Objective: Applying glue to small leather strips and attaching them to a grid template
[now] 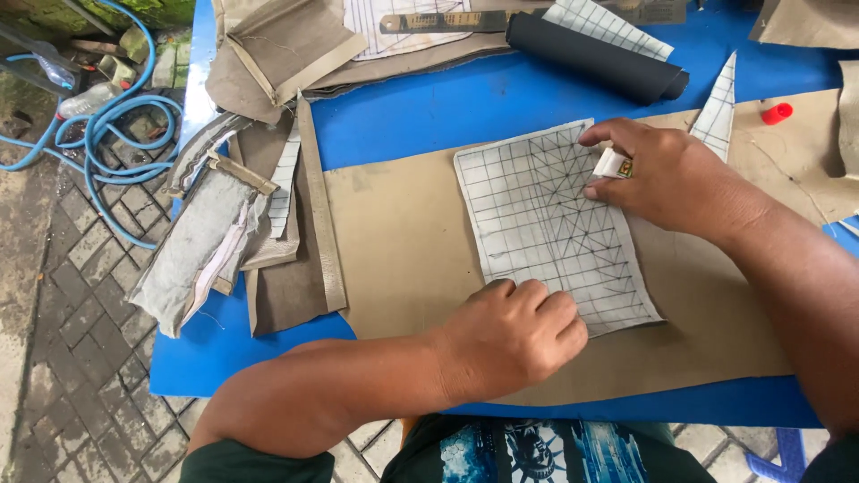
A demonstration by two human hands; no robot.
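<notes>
**Two hands on a gridded pattern piece**

The right hand [667, 174] pinches a small white chalk [614, 164] between thumb and fingers, its grip closed on the chalk, with the chalk's edge touching the right side of a white gridded pattern [546, 224]. The pattern lies flat on a tan sheet [403, 241], which is spread over the blue worktop [420, 112].

The left hand [514, 335] is curled into a loose fist, holding nothing; its knuckles press the pattern's lower edge, below and to the left of the chalk grip.

Beyond the chalk grip, further from the person, lies a dark roll [595, 58], with a metal ruler [443, 21] to its left. Just to the right of the grip a narrow gridded offcut [718, 112] points away, and further right sits a small red cap [777, 113]. Well to the left of both hands, a stack of tan and grey fabric pieces [242, 215] hangs over the worktop's edge. A blue hose [107, 125] coils on the paved ground past it.
</notes>
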